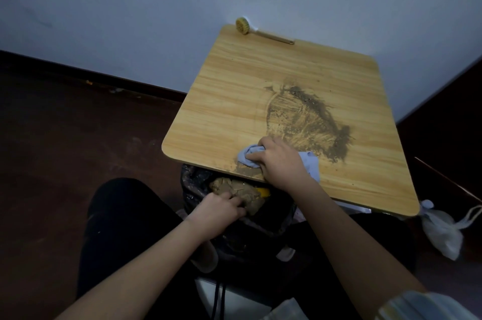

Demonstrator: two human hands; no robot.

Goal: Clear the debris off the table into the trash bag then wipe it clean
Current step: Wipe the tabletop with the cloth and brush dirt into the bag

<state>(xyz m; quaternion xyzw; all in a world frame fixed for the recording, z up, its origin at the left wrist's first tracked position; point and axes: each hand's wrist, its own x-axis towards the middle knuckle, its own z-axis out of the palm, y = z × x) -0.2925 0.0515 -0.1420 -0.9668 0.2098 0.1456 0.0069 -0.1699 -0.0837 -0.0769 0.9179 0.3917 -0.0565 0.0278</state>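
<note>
A light wooden table (234,90) carries a smeared patch of brown dirt (307,121) near its middle and a small heap of dirt (243,168) at its near edge. My right hand (279,160) grips a pale blue cloth (309,160) bunched on the tabletop, right by that heap. Under the table edge hangs a black trash bag (193,186) with brown debris (242,190) inside. My left hand (216,211) holds the bag's rim, fingers curled over it.
A round scrub brush with a long handle (243,26) lies at the table's far edge by the wall. A white plastic bag (440,228) sits on the dark floor at the right. My dark-clothed legs are below the table.
</note>
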